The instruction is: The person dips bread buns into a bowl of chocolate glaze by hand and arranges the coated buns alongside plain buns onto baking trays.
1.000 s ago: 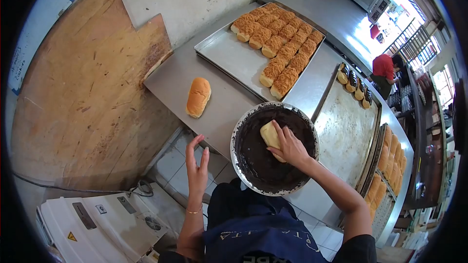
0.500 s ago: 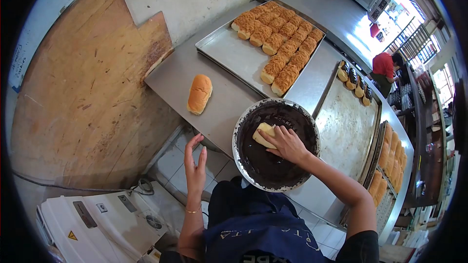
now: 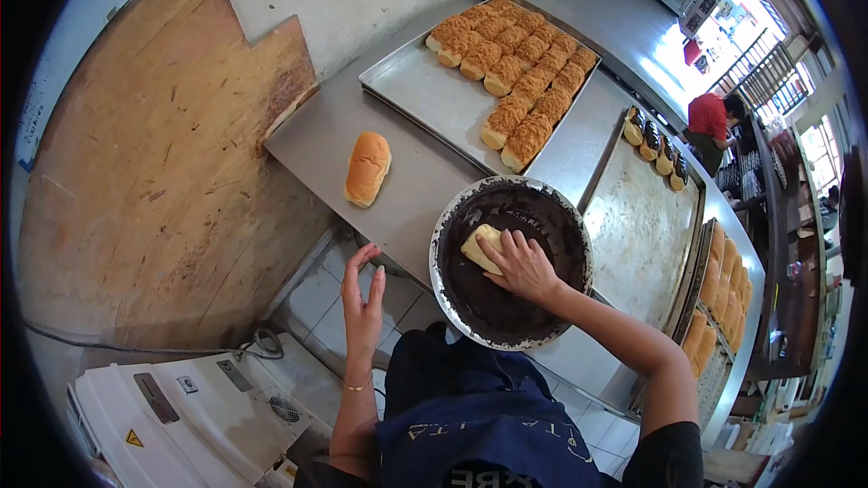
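A round bowl with a smeared rim holds dark chocolate-coloured coating. Inside it, my right hand grips a bread roll, pale side up, with its lower face against the coating. That lower face is hidden. My left hand is raised left of the bowl, beyond the table's front edge, fingers apart and holding nothing. A single plain golden roll lies on the steel table, up and left of the bowl.
Behind the bowl, a tray carries rows of crumb-topped rolls. To the right, another tray has several chocolate-topped rolls at its far end. Plain rolls sit far right. A person in red stands beyond.
My right hand and the roll have shifted slightly left within the bowl. My left hand stays raised and apart, almost unmoved. The whole view has shifted a little.
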Demonstrator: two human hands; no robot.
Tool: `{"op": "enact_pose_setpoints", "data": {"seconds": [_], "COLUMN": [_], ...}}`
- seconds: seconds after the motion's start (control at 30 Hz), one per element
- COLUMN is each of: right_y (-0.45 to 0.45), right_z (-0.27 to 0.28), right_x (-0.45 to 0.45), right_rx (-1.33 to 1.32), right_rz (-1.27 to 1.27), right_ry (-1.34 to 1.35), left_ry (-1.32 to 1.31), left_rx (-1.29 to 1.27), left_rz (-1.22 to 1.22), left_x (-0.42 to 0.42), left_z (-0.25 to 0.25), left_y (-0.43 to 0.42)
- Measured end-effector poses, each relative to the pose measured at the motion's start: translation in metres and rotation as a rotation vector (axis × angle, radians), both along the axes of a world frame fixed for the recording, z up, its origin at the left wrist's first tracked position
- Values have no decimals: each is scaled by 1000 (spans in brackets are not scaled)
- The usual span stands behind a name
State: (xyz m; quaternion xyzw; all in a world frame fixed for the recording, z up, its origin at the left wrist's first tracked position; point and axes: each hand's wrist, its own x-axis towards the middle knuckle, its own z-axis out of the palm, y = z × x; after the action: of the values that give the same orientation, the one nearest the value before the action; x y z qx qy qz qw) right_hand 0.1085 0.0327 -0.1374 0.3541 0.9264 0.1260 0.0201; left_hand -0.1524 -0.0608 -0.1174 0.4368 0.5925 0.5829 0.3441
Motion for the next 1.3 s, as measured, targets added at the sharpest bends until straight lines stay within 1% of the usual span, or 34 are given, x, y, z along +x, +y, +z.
{"op": "enact_pose_setpoints", "data": {"seconds": [0.13, 0.2, 0.23, 0.27, 0.33, 0.53, 0.6, 0.7, 0.73, 0.8, 0.83, 0.9, 0.93, 1.0, 1.03, 1.07, 1.13, 1.3], "right_y": [0, 2, 2, 3, 5, 14, 20, 33, 40, 50, 55, 54, 53, 52, 52, 49, 42, 35], "right_z": [-1, 1, 6, 5, 5, 16, 24, 31, 37, 57, 58, 67, 73, 76, 71, 67, 63, 60], "right_x": [1, 2, 1, 3, 7, 21, 26, 43, 47, 53, 59, 69, 74, 85, 91, 94, 96, 97], "right_rx": [-21, -216, -265, -265, -298, -409, -543, -665, -756, -1086, -1244, -1629, -1712, -1925, -1996, -1995, -2061, -2183], "right_rz": [0, -154, -177, -176, -168, -178, -203, -195, -187, -362, -483, -658, -881, -975, -1068, -1070, -1120, -1078], "right_ry": [76, 260, 311, 311, 430, 380, 276, 215, 198, 187, 221, 516, 599, 698, 720, 714, 891, 962], "left_ry": [-23, -28, -26, -24, -27, -12, -1, -4, -3, -3, 3, 5, 10, 10, 12, 13, 16, 18], "left_rx": [-9, -10, -11, -12, -21, -1, 0, 2, 1, 2, 5, 9, 6, 1, -4, -8, -10, -6], "left_rz": [5, 8, 7, 5, 8, 15, 20, 20, 24, 31, 32, 40, 42, 50, 55, 58, 65, 64], "left_x": [-1, -2, -2, -2, -3, -5, -6, -7, -7, -8, -9, -10, -10, -11, -11, -11, -11, -11], "left_z": [0, 1, 1, 2, 0, -1, 1, 2, 2, 1, -1, -1, 0, 0, -1, -1, -2, -5], "left_y": [0, -1, -1, -1, -1, 0, -1, -3, -4, -5, -6, -7, -8, -9, -9, -10, -10, -9]}}
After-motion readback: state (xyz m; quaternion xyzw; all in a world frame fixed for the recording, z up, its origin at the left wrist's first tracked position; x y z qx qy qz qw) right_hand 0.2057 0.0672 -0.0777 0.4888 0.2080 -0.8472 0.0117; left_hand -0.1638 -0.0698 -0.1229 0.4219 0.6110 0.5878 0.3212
